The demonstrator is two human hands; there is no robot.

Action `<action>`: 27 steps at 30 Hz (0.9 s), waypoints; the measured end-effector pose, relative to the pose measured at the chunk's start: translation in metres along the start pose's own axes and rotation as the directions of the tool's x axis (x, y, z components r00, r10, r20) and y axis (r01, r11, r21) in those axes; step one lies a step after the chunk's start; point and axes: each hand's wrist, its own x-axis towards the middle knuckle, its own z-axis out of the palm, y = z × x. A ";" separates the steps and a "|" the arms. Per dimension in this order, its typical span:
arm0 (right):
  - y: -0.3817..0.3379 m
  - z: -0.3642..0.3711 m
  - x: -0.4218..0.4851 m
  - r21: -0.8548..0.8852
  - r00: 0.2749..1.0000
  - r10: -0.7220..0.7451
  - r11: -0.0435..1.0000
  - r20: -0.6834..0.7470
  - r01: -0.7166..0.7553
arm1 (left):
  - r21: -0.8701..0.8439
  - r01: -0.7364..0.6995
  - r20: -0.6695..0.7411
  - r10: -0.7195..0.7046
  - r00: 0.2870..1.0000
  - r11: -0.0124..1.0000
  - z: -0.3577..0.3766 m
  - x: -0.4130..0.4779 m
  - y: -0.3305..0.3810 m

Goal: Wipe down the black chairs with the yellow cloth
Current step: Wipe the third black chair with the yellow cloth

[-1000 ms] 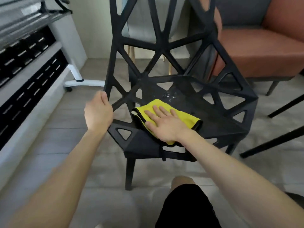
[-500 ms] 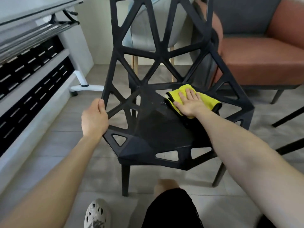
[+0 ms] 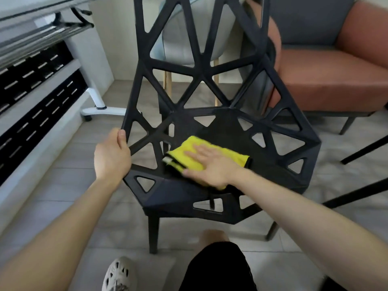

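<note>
chair [image 3: 228, 131]: black, upright on floor | cloth [image 3: 228, 157]: yellow, folded, flat on chair seat, front-left part | right hand [image 3: 210, 164]: fingers straight, spread, pressing flat on cloth | left hand [image 3: 111, 156]: curled round chair's left frame edge, gripping it

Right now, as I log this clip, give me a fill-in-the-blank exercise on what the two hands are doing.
The right hand presses a folded ____ microfibre cloth flat.
The cloth lies on the ____ of the black lattice plastic chair.
The left hand grips only the ____.
Missing words: yellow; seat; chair.
</note>
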 end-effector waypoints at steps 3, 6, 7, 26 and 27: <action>0.067 -0.028 0.049 -0.116 0.960 0.270 0.954 -0.071 -0.277 | 0.019 -0.012 -0.001 0.012 1.000 1.000 0.003 0.000 -0.004; 0.098 -0.042 0.091 -0.156 0.916 0.380 0.904 -0.125 -0.397 | 0.021 -0.011 -0.034 0.012 0.999 1.000 0.007 0.000 -0.006; 0.094 -0.041 0.097 -0.164 0.919 0.373 0.906 -0.130 -0.390 | 0.021 -0.004 -0.035 0.005 0.999 1.000 0.007 0.000 -0.004; 0.010 -0.032 0.168 -0.063 0.985 -0.057 0.997 -0.163 0.047 | 0.024 -0.029 -0.014 0.030 0.999 0.999 0.004 0.001 0.003; 0.008 -0.028 0.154 -0.057 0.986 -0.087 0.995 -0.140 0.080 | 0.018 -0.019 -0.009 0.019 1.000 1.000 0.003 0.000 0.004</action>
